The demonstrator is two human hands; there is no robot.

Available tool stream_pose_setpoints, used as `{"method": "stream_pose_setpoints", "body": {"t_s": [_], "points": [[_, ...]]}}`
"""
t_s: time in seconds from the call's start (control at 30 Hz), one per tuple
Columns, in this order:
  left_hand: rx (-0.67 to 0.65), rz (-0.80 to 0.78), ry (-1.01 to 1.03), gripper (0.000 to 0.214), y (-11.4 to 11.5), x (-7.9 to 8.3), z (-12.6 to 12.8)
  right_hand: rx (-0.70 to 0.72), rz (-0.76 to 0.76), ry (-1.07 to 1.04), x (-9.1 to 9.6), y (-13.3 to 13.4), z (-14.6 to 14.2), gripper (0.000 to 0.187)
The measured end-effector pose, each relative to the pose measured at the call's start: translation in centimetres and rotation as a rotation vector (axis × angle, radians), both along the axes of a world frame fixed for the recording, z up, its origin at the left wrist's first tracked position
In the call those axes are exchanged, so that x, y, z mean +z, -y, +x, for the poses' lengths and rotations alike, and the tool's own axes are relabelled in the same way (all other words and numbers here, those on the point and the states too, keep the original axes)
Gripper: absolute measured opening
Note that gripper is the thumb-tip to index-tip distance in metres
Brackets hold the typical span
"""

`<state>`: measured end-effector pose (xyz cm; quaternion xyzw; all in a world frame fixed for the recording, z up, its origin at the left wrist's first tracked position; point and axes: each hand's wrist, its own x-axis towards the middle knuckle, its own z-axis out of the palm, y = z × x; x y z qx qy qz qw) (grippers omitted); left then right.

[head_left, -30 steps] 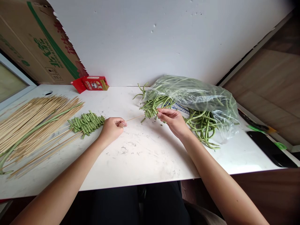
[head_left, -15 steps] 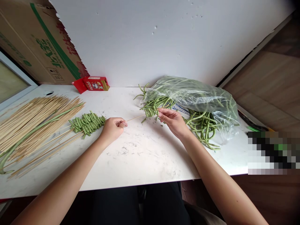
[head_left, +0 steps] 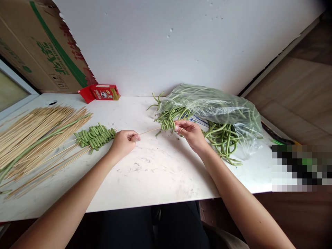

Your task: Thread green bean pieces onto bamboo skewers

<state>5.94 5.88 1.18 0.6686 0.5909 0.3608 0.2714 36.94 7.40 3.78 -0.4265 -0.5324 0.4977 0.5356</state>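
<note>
My left hand point(head_left: 126, 141) is closed around the lower part of a thin bamboo skewer point(head_left: 150, 131). Toward its other end, a row of short green bean pieces point(head_left: 167, 125) is threaded side by side. My right hand point(head_left: 190, 133) pinches at the tip end of that row, thumb and fingers on the last bean piece. Left of my left hand lie finished-looking skewers of bean pieces point(head_left: 95, 137), their sticks pointing to the lower left. Beyond my right hand are loose long beans point(head_left: 225, 138) and a clear plastic bag point(head_left: 215, 103) of more beans.
Many bare bamboo skewers point(head_left: 38, 131) spread over the left of the white table point(head_left: 153, 180), with a long bean across them. A red packet point(head_left: 103, 92) stands by the back wall. A cardboard box point(head_left: 46, 45) leans at the back left. A blurred-out patch point(head_left: 298, 167) covers the right edge.
The view has shifted very slightly. Both hands keep nearly the same hold and position on the skewer and its bean pieces.
</note>
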Motion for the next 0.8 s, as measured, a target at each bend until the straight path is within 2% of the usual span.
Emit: {"method": "stream_pose_setpoints", "body": {"t_s": [0.53,0.63,0.8], "points": [[-0.001,-0.010,0.032,0.027,-0.08,0.11,-0.08,0.071,-0.003,-0.027,0.20,0.25,0.26,0.041],[0.001,-0.013,0.016,0.028,-0.14,-0.06,-0.22,0.048,-0.036,-0.021,0.00,0.13,0.28,0.039],[-0.001,-0.011,0.013,0.029,-0.25,-0.30,-0.38,-0.034,-0.132,-0.072,-0.08,-0.22,0.47,0.047]]}}
